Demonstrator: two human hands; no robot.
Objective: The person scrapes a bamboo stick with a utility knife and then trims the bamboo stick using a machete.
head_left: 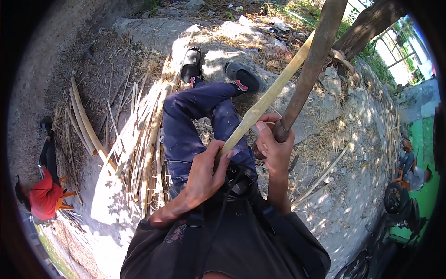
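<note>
My left hand (206, 169) is closed around the near end of a pale yellow-green bamboo strip (269, 95). The strip slants up and away to the right, with a knot partway along it. Closed just right of the strip, my right hand (276, 146) has its thumb pointing up and its fingers curled. Beside that hand ends a dark wooden pole (309, 69), which runs up past the top of the picture. A dark brown rounded end (258, 152) shows at the right fingers; what it belongs to is hidden.
Split bamboo strips (146, 139) lie piled left of my outstretched legs (186, 121). Thicker curved bamboo pieces (83, 118) rest farther left. A person in red (42, 197) sits at the far left, another person (415, 176) at the far right near a motorcycle (397, 197). A tree trunk (369, 30) leans at the upper right.
</note>
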